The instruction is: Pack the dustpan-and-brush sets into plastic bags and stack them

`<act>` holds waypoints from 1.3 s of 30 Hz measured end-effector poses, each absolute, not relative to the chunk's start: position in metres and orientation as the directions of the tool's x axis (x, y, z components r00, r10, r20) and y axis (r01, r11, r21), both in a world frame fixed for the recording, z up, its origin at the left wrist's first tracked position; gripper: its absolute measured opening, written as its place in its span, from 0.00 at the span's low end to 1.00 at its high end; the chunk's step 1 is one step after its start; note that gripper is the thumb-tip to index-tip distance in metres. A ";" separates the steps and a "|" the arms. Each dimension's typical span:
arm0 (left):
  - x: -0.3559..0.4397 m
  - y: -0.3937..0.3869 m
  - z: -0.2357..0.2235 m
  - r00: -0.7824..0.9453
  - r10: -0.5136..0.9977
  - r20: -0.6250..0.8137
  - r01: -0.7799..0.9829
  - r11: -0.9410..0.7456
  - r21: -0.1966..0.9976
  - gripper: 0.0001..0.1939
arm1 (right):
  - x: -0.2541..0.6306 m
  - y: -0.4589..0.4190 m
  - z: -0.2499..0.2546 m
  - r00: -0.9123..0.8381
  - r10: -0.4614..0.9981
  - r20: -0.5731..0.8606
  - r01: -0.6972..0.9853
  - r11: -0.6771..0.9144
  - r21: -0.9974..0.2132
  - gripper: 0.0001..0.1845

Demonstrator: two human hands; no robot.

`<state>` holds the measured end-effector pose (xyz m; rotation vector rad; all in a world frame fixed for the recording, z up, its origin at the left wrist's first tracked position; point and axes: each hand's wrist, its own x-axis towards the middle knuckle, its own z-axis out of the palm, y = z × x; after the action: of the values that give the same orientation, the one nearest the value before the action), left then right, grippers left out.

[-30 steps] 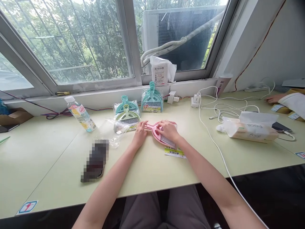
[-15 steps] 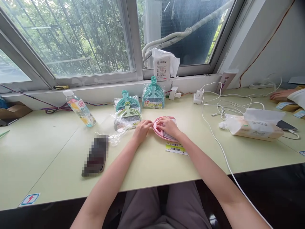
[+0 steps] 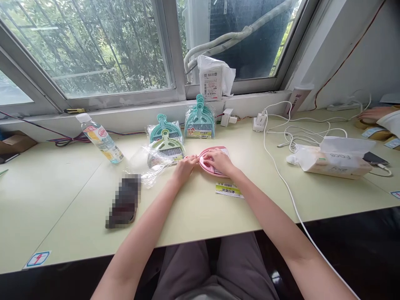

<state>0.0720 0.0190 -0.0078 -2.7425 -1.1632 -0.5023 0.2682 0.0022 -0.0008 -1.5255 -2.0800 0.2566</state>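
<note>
A pink dustpan (image 3: 208,168) with a matching brush nested in it lies on the table in front of me, its handle pointing left. My left hand (image 3: 185,167) is closed around the handle end, which its fingers mostly cover. Over the brush and pan rests my right hand (image 3: 218,161), fingers bent and gripping near the base of the handle. Part of the brush's bristles is hidden beneath it. A yellow-green and white label card (image 3: 229,189) lies just below the pan, partly behind my right forearm.
Behind my hands are a green dustpan set (image 3: 167,146), teal wrapped sets (image 3: 200,118) and crumpled clear plastic (image 3: 153,171). A bottle (image 3: 101,139) and phone (image 3: 124,202) lie left. Rightward are a tissue pack (image 3: 334,160), white cables (image 3: 278,171) and another person's hand (image 3: 371,114).
The view has shifted slightly, so everything sits a little higher. The pink dustpan has turned a little under my hands, which keep their hold on it.
</note>
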 end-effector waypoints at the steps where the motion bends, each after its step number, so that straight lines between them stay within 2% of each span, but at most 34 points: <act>1: 0.072 0.019 -0.007 0.654 0.674 0.344 0.714 -0.700 0.011 0.23 | 0.268 0.002 0.000 -0.214 0.927 0.307 0.829 0.338 -0.444 0.06; 13: 0.075 0.014 0.000 0.679 0.693 0.242 0.727 -0.681 -0.093 0.22 | 0.262 -0.004 0.010 -0.226 0.929 0.293 0.880 0.323 -0.348 0.06; 20: 0.071 0.000 0.016 0.671 0.716 0.191 0.735 -0.676 -0.047 0.19 | 0.257 -0.011 0.021 -0.243 0.934 0.262 0.898 0.319 -0.302 0.07; 24: 0.075 -0.006 0.015 0.663 0.702 0.260 0.730 -0.683 -0.017 0.23 | 0.258 -0.013 0.012 -0.236 0.915 0.329 0.885 0.342 -0.315 0.07; 27: 0.070 -0.013 0.009 0.631 0.668 0.394 0.738 -0.674 -0.039 0.27 | 0.264 -0.009 -0.002 -0.212 0.904 0.372 0.870 0.348 -0.350 0.08; 30: 0.033 -0.037 0.006 0.385 0.756 0.529 0.877 -0.478 0.045 0.25 | 0.265 -0.005 -0.012 -0.182 0.911 0.370 0.867 0.326 -0.376 0.09; 33: -0.030 -0.077 0.014 0.025 0.853 0.522 0.971 -0.145 0.191 0.30 | 0.262 -0.006 -0.013 -0.172 0.916 0.364 0.878 0.310 -0.364 0.12; 36: -0.080 -0.113 0.028 -0.293 0.903 0.314 0.938 0.209 0.277 0.43 | 0.260 -0.007 -0.013 -0.189 0.912 0.365 0.885 0.319 -0.340 0.13; 39: -0.092 -0.122 0.033 -0.396 0.917 0.050 0.886 0.367 0.282 0.49 | 0.264 -0.002 -0.019 -0.213 0.911 0.353 0.883 0.334 -0.329 0.14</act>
<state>-0.0917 -0.1219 0.0335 -1.7827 -2.6907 -0.4328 0.2644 -0.0023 -0.0190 -1.5714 -2.1215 0.0766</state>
